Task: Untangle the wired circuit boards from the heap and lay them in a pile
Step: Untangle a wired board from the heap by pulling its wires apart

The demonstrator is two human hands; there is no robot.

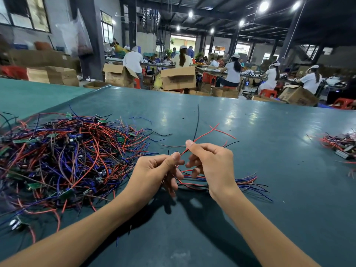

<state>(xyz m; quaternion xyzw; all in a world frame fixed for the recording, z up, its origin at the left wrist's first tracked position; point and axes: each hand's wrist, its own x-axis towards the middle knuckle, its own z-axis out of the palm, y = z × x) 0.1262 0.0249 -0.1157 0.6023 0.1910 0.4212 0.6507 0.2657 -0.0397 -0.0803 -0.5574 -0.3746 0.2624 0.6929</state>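
Observation:
A big heap of tangled red, blue and black wires with small green circuit boards (63, 158) covers the left of the green table (269, 151). My left hand (154, 170) and my right hand (210, 162) meet at the table's middle, each pinching a red wire (204, 134) that rises away from them together with a black one. Beneath the hands lies a small bundle of sorted wires (248, 183), fanning out to the right. Any board on the held wire is hidden by my fingers.
Another small pile of wired boards (341, 144) lies at the table's right edge. Beyond the far table edge stand cardboard boxes (178, 78), red stools and several seated workers (233, 72).

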